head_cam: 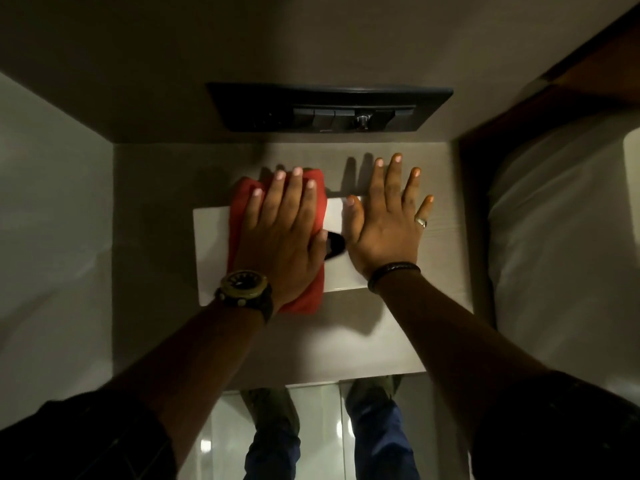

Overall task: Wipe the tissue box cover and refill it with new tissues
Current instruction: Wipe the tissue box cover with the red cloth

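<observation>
The left hand lies flat, palm down, fingers straight and slightly spread, pressing a red cloth onto the top of the white tissue box cover; nothing is gripped, the cloth is simply pinned under the palm. The cloth spills past the cover's far edge beyond the fingertips and past its near edge by the wrist, where a chunky watch sits. The right hand is also open and flat, fingers fanned wide, resting on the right part of the cover with the fingers reaching over its far edge; it holds nothing. A ring shows on one of its fingers and a dark band circles the wrist. Between the two hands, a bit of the cover's dark opening shows in its top face. The cover sits on a pale narrow table, towards that table's back half. Behind the cover, on the wall, is a black switch panel. To the right of the cover lies white bedding with a dark wooden headboard beyond it. To the left of the cover is another white surface, too dim to identify. Nearer than the cover, below the table's front edge, glossy floor tiles and the person's shoes and blue trouser legs are visible.
</observation>
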{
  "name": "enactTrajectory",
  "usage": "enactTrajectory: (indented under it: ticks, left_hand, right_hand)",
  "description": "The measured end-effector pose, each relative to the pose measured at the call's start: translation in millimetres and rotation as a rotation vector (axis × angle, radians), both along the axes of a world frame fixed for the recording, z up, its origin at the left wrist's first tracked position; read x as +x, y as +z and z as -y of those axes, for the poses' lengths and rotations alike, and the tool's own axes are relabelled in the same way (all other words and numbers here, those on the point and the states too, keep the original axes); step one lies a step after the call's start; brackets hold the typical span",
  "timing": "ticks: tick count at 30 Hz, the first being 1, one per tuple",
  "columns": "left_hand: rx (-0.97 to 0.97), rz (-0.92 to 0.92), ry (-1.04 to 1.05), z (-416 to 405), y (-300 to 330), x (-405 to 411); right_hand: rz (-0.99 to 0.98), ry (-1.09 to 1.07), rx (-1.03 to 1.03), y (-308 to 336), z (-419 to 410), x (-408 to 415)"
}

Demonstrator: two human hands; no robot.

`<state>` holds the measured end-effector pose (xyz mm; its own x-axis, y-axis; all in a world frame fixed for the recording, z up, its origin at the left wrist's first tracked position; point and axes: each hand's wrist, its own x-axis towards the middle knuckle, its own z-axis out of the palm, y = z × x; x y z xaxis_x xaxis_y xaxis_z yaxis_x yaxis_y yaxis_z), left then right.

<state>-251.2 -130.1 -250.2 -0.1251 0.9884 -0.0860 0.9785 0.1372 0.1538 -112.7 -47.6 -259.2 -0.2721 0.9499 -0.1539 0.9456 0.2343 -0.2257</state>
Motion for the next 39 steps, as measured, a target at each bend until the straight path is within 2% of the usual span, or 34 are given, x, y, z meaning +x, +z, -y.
enactTrajectory:
  ticks: [6, 9, 12, 16, 18, 24, 29, 31, 35, 39]
  left_hand:
    - [-0.009, -0.033, 0.062, 43, -3, -47]
    - [-0.014, 0.05, 0.16, 61, -5, -70]
    - [-0.027, 0.118, 0.259, 63, -7, -69]
    - [-0.056, 0.03, 0.363, 47, -6, -46]
    - [-0.057, 0.006, 0.328, 34, -5, -31]
    - [-0.019, 0.13, 0.112, -12, -3, 27]
    - [-0.039, 0.069, -0.077, 4, -1, -5]
    - [-0.039, 0.064, -0.092, 12, 2, -23]
    - [-0.068, 0.082, -0.006, 27, 2, -63]
    - [-0.103, 0.351, 0.238, 12, -2, -94]
  right_hand:
    - [0.059, 0.024, -0.05, 2, -2, 2]
    - [0.05, 0.017, -0.052, 2, -3, 2]
    - [0.029, 0.013, -0.039, 0, -1, 2]
    - [-0.012, 0.008, -0.024, -2, 0, 2]
    - [-0.035, 0.005, -0.02, -2, 0, 2]
    - [-0.057, -0.038, 0.019, -6, 1, 3]
    - [-0.057, -0.072, 0.026, -6, 2, 4]
    - [-0.061, -0.08, 0.018, -5, 2, 4]
    - [-0.079, -0.075, 0.015, -6, 2, 4]
    - [-0.095, -0.077, 0.026, -8, 1, 5]
